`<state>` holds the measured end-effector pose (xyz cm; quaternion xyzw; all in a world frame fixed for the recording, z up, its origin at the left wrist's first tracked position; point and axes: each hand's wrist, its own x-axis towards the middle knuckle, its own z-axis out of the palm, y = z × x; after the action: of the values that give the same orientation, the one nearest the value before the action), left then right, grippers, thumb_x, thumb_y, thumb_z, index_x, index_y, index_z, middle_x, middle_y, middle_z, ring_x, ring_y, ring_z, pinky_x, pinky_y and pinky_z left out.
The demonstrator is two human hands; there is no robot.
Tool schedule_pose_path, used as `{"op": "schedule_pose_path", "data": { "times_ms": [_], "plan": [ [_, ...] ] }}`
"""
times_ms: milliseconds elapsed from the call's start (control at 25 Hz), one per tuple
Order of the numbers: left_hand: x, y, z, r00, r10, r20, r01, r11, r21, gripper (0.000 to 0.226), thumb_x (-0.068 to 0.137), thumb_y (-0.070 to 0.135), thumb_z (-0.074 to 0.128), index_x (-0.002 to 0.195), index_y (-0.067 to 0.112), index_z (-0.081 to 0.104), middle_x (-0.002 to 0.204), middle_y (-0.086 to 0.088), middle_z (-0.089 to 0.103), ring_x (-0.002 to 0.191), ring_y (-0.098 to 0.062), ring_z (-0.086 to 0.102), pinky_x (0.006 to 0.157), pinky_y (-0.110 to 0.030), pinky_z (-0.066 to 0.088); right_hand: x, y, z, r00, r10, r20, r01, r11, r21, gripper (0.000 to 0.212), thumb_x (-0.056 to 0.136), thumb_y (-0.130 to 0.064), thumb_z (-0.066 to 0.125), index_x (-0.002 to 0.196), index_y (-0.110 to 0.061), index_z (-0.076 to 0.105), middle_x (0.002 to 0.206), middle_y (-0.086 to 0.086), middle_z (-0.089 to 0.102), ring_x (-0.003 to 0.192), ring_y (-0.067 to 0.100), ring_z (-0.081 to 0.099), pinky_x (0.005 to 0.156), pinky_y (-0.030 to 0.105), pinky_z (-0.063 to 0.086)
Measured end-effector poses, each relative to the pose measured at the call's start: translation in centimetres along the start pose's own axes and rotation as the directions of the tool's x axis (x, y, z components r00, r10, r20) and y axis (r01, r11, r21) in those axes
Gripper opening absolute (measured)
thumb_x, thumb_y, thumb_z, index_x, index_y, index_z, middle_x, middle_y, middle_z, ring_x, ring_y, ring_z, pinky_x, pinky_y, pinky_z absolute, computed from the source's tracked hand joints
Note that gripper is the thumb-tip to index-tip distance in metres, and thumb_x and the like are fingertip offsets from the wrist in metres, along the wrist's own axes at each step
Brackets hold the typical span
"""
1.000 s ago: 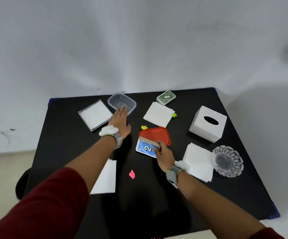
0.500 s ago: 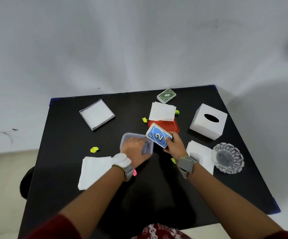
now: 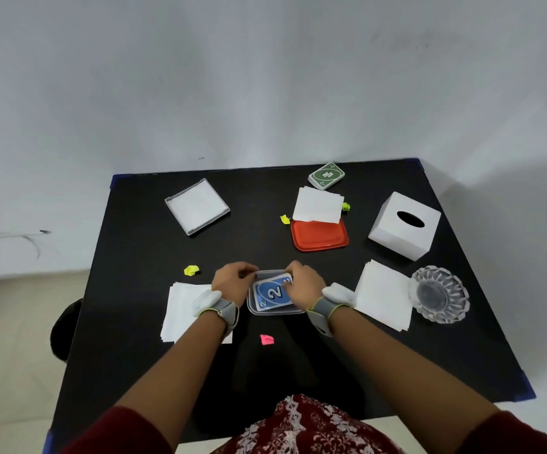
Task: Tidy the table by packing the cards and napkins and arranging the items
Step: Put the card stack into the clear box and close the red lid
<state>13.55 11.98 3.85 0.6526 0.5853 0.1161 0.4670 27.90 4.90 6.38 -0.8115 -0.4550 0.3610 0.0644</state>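
Observation:
A clear plastic container [image 3: 277, 312] sits at the middle front of the black table [image 3: 141, 244]. A stack of cards with a blue 2 on top [image 3: 271, 292] lies inside it. My right hand [image 3: 303, 283] grips the stack's right side. My left hand [image 3: 233, 281] holds the container's left rim. A second stack with a green card on top [image 3: 326, 175] lies at the back. The red lid [image 3: 319, 236] rests behind the container, with a napkin pile [image 3: 318, 205] overlapping its far edge. More napkin piles lie at the left [image 3: 180, 306] and right [image 3: 383, 294].
A white tissue box [image 3: 405, 226] stands at the right, a glass ashtray [image 3: 439, 293] in front of it. A white square holder with napkins [image 3: 196, 206] sits back left. Small yellow paper scraps [image 3: 191, 271] and a pink scrap [image 3: 266, 339] are scattered about.
My left hand dragged the clear container from the back of the table to the front middle. My right hand carried the blue card stack over and lowered it into the container.

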Motion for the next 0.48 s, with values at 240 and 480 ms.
{"op": "schedule_pose_path", "data": {
  "times_ms": [240, 480],
  "plan": [
    [0.8, 0.4, -0.4, 1.0, -0.017, -0.003, 0.017, 0.994, 0.105, 0.021, 0.082, 0.014, 0.058, 0.094, 0.022, 0.073, 0.096, -0.005, 0.074, 0.09, -0.026, 0.069, 0.082, -0.037, 0.056, -0.7, -0.7, -1.5, 0.994, -0.098, -0.056, 0.081, 0.964, -0.255, 0.037, 0.092, -0.018, 0.049, 0.127, -0.008, 0.041, 0.116, 0.02, 0.063, 0.105, 0.041, 0.062, 0.082, 0.04, 0.049],
    [1.7, 2.1, -0.7, 0.997, -0.031, -0.065, 0.039, 0.992, 0.122, 0.025, 0.086, 0.019, 0.056, 0.107, 0.023, 0.068, 0.11, 0.001, 0.07, 0.104, -0.018, 0.064, 0.092, -0.029, 0.049, 9.1, 1.3, -10.4, 0.92, -0.096, -0.38, 0.082, 0.995, -0.051, 0.02, 0.089, -0.031, 0.048, 0.094, -0.021, 0.064, 0.095, 0.007, 0.069, 0.092, 0.033, 0.065, 0.068, 0.028, 0.043]
  ]
}}
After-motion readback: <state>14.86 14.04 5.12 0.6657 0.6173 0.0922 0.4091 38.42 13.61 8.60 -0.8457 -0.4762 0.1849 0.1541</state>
